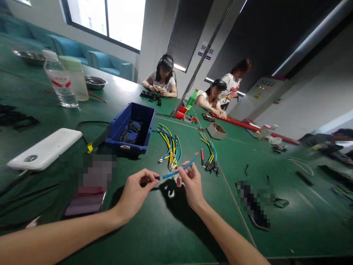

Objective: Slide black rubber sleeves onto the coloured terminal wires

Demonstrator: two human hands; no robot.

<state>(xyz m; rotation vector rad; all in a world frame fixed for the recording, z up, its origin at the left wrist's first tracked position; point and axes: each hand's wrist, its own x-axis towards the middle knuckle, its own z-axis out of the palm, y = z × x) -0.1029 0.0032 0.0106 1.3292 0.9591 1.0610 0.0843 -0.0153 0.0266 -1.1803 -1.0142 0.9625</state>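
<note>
Between its thumb and fingertips my left hand [138, 191] pinches a small black piece [157, 178], mostly covered by the fingers. A short blue wire [191, 162] is held in my right hand [193, 186], with copper showing at its upper end. The wire's lower end points at the black piece, a small gap apart. Just beyond my hands lies a bundle of yellow, blue and green wires [172, 144] with ring terminals. To its right is a second bundle of wires [211, 151] with black ends, beside a red-and-black pen-like tool [202, 157].
A blue bin [125, 148] with black parts stands left of the wires. Left of it are a white power bank [45, 149], a phone [88, 198] and a water bottle [61, 82]. A small cardboard box [216, 131] sits further back. Co-workers [162, 79] work across the green table.
</note>
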